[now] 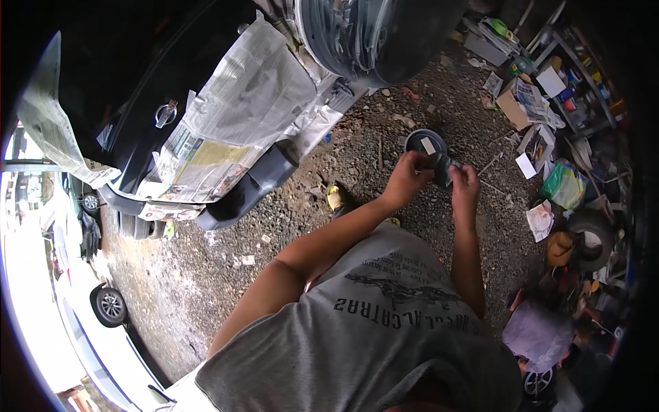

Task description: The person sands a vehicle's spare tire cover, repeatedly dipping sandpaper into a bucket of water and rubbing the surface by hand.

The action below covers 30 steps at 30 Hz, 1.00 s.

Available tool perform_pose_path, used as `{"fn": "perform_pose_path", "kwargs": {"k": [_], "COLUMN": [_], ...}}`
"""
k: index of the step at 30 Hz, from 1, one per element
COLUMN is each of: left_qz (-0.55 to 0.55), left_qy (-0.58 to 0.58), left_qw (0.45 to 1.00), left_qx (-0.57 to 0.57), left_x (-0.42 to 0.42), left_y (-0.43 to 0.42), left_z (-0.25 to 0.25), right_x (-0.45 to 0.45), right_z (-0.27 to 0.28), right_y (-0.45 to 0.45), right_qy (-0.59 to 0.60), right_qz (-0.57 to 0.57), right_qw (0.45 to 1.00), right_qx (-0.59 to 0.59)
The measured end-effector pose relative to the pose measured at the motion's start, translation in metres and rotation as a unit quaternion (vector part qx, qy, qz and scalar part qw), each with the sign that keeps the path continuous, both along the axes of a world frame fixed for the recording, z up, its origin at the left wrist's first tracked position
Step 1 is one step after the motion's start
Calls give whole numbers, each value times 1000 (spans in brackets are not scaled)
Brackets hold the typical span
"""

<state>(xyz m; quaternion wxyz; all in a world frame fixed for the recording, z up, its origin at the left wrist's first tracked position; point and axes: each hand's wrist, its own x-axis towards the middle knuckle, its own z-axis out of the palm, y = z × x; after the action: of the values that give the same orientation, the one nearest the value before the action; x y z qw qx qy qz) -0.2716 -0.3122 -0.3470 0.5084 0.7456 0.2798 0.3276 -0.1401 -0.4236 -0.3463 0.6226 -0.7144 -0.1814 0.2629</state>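
My left hand (pixel 410 176) and my right hand (pixel 465 181) are close together in front of my body. Between them is a small dark grey sheet (pixel 443 169), which looks like sandpaper; the fingers of both hands pinch it. Just beyond the hands, a round grey basin (pixel 414 139) stands on the gravel, partly hidden by the left hand and the sheet. A pale rectangular block (pixel 428 145) shows inside the basin.
Newspaper (pixel 240 103) covers part of a dark car (pixel 147 89) at upper left. A large dark round object (pixel 384 41) hangs over the top edge. Shelves, boxes, bags and a tyre (pixel 592 240) line the right side. A white car (pixel 103 364) stands at lower left.
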Motion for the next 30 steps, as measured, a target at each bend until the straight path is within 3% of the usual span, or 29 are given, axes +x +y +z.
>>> {"fn": "perform_pose_path", "kwargs": {"k": [3,5,9,12,15,19,21,24,27,29,30], "left_qz": [-97,-72,-23,-70,-78,-175,-244,-190,-224,-195,-209], "left_qy": [26,43,60,26,47,108,106,85,64,106,84], "left_qw": [994,996,997,979,979,965,943,978,916,974,972], "left_qx": [-31,-9,-53,-192,-182,-162,-200,6,325,45,68], "left_x": [-1,2,6,2,1,-13,-18,-20,-8,-17,-19], "left_y": [1,-2,-2,8,14,28,39,46,61,55,58], "left_z": [16,24,20,24,31,46,43,36,-5,42,41], "right_x": [-5,-15,-28,-22,-25,-15,-9,-1,6,0,-3], "right_z": [5,11,10,9,10,34,32,26,3,2,10], "right_y": [3,7,14,16,21,10,5,1,3,15,18], "right_qy": [-76,-112,-76,3,-7,169,151,103,30,2,0], "right_qz": [-28,-37,18,41,21,124,152,184,161,131,115], "right_qw": [996,991,996,996,996,975,977,977,984,988,991], "right_qx": [-32,-59,39,79,92,68,19,-25,-75,-80,-71]}}
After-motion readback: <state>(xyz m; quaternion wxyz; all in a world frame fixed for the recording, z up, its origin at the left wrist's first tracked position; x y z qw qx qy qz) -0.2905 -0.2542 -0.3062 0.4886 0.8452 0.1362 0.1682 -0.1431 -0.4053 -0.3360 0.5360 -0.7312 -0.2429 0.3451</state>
